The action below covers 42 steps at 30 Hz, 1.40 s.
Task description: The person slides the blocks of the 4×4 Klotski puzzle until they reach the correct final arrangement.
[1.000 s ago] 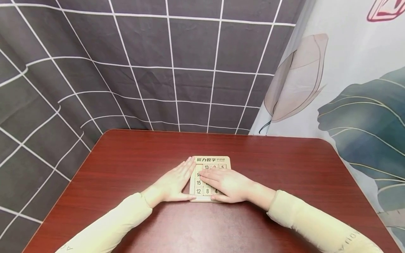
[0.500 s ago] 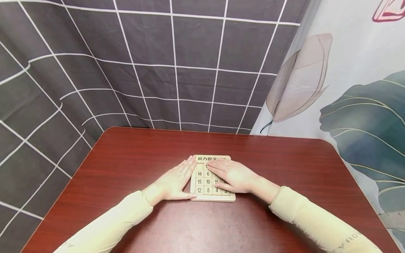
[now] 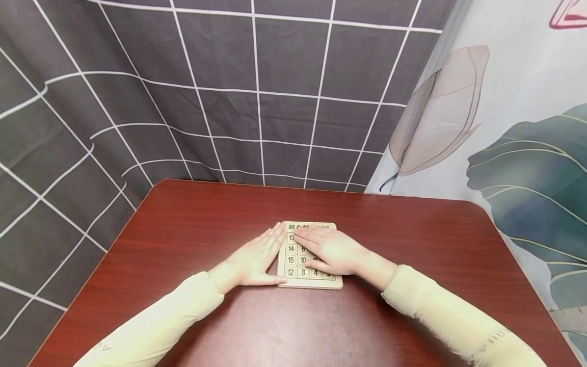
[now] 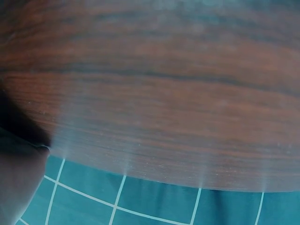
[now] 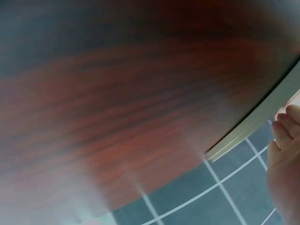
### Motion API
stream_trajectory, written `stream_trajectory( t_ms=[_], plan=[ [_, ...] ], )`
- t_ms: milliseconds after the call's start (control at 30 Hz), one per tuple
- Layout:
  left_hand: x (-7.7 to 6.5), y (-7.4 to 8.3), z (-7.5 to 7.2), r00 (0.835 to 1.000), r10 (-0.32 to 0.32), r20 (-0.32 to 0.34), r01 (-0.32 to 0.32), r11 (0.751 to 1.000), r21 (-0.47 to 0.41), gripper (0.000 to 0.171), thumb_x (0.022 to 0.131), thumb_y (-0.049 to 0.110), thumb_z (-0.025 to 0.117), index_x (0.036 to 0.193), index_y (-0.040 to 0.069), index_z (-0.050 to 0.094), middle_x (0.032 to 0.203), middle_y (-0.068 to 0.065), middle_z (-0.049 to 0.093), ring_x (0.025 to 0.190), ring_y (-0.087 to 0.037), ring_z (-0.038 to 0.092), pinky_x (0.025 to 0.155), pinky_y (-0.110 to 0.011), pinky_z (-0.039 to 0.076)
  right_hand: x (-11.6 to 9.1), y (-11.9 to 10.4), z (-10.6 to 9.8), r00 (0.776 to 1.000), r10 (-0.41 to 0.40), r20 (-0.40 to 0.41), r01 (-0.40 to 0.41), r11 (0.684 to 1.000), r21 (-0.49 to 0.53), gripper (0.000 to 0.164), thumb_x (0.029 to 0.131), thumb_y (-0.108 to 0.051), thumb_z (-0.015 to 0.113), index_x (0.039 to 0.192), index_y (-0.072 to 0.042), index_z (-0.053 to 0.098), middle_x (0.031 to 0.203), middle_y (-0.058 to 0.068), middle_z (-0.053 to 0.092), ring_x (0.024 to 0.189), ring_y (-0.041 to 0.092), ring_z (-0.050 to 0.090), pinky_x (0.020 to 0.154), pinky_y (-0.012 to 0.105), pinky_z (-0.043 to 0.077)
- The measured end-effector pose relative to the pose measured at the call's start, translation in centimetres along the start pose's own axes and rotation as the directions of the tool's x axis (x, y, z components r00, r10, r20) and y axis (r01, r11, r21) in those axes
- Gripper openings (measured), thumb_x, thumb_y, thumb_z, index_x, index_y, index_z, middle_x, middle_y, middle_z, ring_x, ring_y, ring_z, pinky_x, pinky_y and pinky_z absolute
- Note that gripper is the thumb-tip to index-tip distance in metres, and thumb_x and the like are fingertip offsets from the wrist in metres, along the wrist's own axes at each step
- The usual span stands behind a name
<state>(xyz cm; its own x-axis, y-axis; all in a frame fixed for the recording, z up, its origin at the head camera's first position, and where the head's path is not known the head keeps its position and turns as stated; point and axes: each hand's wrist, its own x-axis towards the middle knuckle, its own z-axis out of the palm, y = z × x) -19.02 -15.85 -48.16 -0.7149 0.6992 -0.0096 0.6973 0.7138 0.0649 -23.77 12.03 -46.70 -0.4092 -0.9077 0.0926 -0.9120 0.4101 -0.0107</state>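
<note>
Puzzle lies flat on the tabletop, between the two hands. Left hand: grip spread, fingertips at the far-left corner, thumb at the near-left corner; from where I stand, it appears to brace the puzzle. Right hand: fingers straight, laid over the far and right-hand tiles, thumb apart; no pinch is visible. Tile 13 occupies the far-left cell, just beside the right fingertips. Tiles 14, 15 and 12 follow it toward the near edge.

Step in hand, as judged: sliding tiles along the far row. Vacant cell: not visible, probably under the right hand. Next move calls for raising the right fingers enough to locate that cell, then pushing an adjoining tile flat into it, with the left hand steadying the puzzle.
</note>
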Motion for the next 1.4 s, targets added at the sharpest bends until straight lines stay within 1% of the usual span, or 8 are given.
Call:
stream_trajectory(
  t_ms=[233,367,567,733,933,1033,1233,1400],
  plan=[
    [0.1,0.0,0.2,1.000,0.000,-0.007,0.000,1.000,0.003,0.112,0.095,0.066,0.063,0.163,-0.013,0.023,0.174,-0.031,0.018,0.164,-0.041,0.021,0.134,-0.047,0.028,-3.0,1.2,-0.3,0.998,0.021,-0.063,-0.022,1.000,-0.012,0.064,0.103,-0.040,0.066,0.154,-0.003,0.055,0.161,0.012,0.055,0.150,0.028,0.052,0.126,0.048,0.043],
    [0.2,0.0,0.2,1.000,-0.008,0.003,0.008,1.000,-0.009,0.114,0.095,0.068,0.063,0.164,-0.011,0.020,0.175,-0.030,0.014,0.165,-0.040,0.018,0.135,-0.046,0.025,-3.9,1.6,-0.1,0.997,0.012,-0.075,-0.013,1.000,-0.017,0.063,0.103,-0.039,0.066,0.153,-0.003,0.056,0.160,0.013,0.055,0.149,0.029,0.053,0.125,0.047,0.044],
    [0.1,-0.1,0.3,1.000,-0.014,0.006,0.014,1.000,-0.018,0.114,0.095,0.068,0.062,0.165,-0.011,0.019,0.176,-0.029,0.012,0.165,-0.039,0.017,0.135,-0.045,0.024,-3.2,1.4,0.4,0.996,-0.012,-0.092,0.009,0.999,-0.035,0.062,0.103,-0.039,0.066,0.152,-0.003,0.056,0.159,0.012,0.057,0.148,0.028,0.055,0.124,0.047,0.045],
    [0.1,-0.2,0.4,1.000,-0.018,0.015,0.018,1.000,-0.021,0.114,0.095,0.068,0.061,0.165,-0.010,0.018,0.176,-0.028,0.012,0.166,-0.038,0.017,0.136,-0.045,0.024,-1.9,0.9,0.6,0.997,-0.025,-0.075,0.022,0.999,-0.041,0.063,0.105,-0.041,0.063,0.154,-0.003,0.055,0.160,0.012,0.055,0.149,0.028,0.053,0.125,0.045,0.044],
    [0.1,-0.2,0.4,1.000,-0.020,0.010,0.021,1.000,-0.023,0.113,0.095,0.068,0.061,0.165,-0.010,0.020,0.176,-0.027,0.013,0.166,-0.038,0.017,0.135,-0.044,0.024,-1.5,0.4,0.1,0.999,-0.004,-0.052,0.002,0.999,-0.037,0.063,0.105,-0.041,0.062,0.155,-0.003,0.053,0.162,0.012,0.053,0.151,0.027,0.051,0.126,0.044,0.043],
    [0.1,-0.1,0.3,1.000,-0.019,0.014,0.020,0.999,-0.026,0.113,0.095,0.068,0.062,0.165,-0.010,0.019,0.176,-0.028,0.012,0.166,-0.038,0.017,0.135,-0.045,0.024,-2.3,0.7,-0.2,0.998,0.019,-0.053,-0.020,1.000,-0.018,0.064,0.104,-0.039,0.063,0.155,-0.003,0.053,0.163,0.013,0.052,0.152,0.027,0.050,0.126,0.046,0.043],
    [0.2,0.0,0.3,1.000,-0.007,-0.003,0.007,1.000,-0.026,0.115,0.095,0.068,0.062,0.165,-0.010,0.018,0.176,-0.028,0.012,0.165,-0.039,0.016,0.135,-0.046,0.024,-5.3,1.8,-0.5,0.996,0.069,-0.060,-0.070,0.997,-0.016,0.064,0.104,-0.039,0.065,0.155,-0.003,0.054,0.163,0.012,0.052,0.152,0.030,0.050,0.127,0.047,0.041],
    [0.2,-0.2,0.5,1.000,-0.008,-0.009,0.008,1.000,-0.030,0.114,0.094,0.068,0.063,0.165,-0.010,0.018,0.176,-0.028,0.011,0.166,-0.039,0.016,0.135,-0.046,0.024,-6.9,2.4,-0.2,0.996,0.057,-0.075,-0.059,0.998,-0.028,0.064,0.102,-0.038,0.068,0.154,-0.002,0.055,0.161,0.012,0.055,0.150,0.030,0.053,0.125,0.050,0.043]
  ],
)
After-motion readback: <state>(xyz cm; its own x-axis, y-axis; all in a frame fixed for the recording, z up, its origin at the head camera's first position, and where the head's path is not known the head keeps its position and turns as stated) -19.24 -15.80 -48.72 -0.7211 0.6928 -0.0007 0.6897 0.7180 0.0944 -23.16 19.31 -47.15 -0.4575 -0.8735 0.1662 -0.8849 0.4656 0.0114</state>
